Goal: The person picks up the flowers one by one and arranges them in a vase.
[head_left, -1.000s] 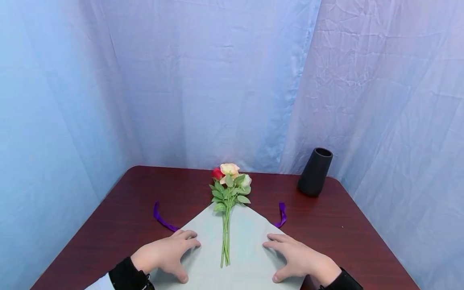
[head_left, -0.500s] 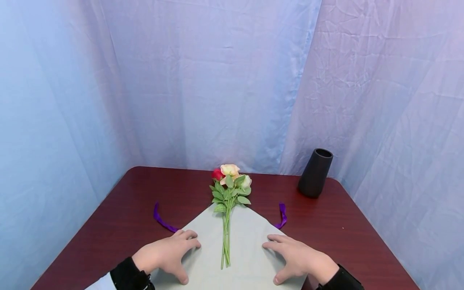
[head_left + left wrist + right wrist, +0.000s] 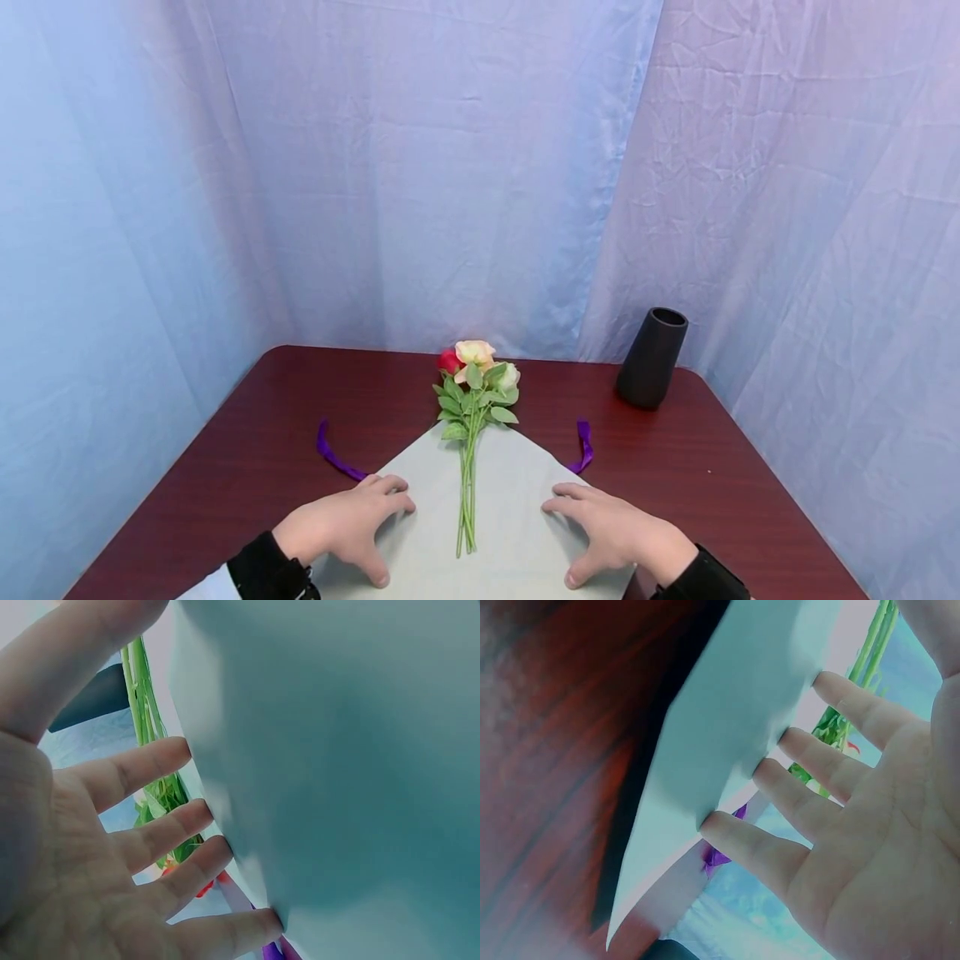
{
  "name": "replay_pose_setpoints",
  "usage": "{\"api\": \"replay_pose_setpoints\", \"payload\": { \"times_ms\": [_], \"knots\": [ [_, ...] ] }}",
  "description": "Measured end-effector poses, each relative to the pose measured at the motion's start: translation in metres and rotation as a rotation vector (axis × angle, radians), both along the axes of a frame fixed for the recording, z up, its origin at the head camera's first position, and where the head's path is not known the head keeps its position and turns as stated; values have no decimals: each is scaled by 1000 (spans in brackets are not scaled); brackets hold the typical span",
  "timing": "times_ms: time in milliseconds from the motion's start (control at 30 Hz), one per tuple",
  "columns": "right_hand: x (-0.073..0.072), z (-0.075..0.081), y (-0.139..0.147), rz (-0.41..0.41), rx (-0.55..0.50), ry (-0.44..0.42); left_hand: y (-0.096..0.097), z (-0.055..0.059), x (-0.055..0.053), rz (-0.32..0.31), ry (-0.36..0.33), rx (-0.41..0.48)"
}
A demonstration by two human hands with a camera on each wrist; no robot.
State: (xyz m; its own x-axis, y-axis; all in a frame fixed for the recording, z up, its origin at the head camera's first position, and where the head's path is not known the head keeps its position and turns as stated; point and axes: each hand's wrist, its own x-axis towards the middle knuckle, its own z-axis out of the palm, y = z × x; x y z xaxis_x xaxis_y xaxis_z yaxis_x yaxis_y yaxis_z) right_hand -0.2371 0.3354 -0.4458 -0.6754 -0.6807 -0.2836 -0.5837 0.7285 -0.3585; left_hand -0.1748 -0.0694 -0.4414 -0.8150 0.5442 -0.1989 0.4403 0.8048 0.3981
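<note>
A pale grey-green sheet (image 3: 517, 533) lies on the table with one corner pointing away from me. Along its middle rests a bunch of roses (image 3: 468, 450), one red, one peach and one white, stems toward me and blooms past the far corner. My left hand (image 3: 348, 525) touches the sheet's left side with spread fingertips (image 3: 199, 814). On the right side my right hand (image 3: 611, 529) does likewise, its fingertips (image 3: 765, 769) on the sheet and the palm raised. Neither hand grips anything. A purple ribbon (image 3: 337, 458) shows its two ends beyond the sheet; its middle is hidden underneath.
A black vase (image 3: 652, 358) stands upright at the back right of the dark red-brown table (image 3: 232, 467). Pale blue and lilac curtains (image 3: 480, 183) hang behind the table and on both sides of it.
</note>
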Motion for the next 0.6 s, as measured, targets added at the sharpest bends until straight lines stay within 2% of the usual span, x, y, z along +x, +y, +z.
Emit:
{"api": "replay_pose_setpoints", "payload": {
  "times_ms": [200,467,600],
  "knots": [
    [-1,2,-1,-14,1,-24,0,-1,-2,17,-27,0],
    [-4,5,-3,-7,-5,10,0,-1,-5,46,-27,12],
    [-8,7,-5,-22,-4,-9,0,0,-9,59,-42,16]
  ]
}}
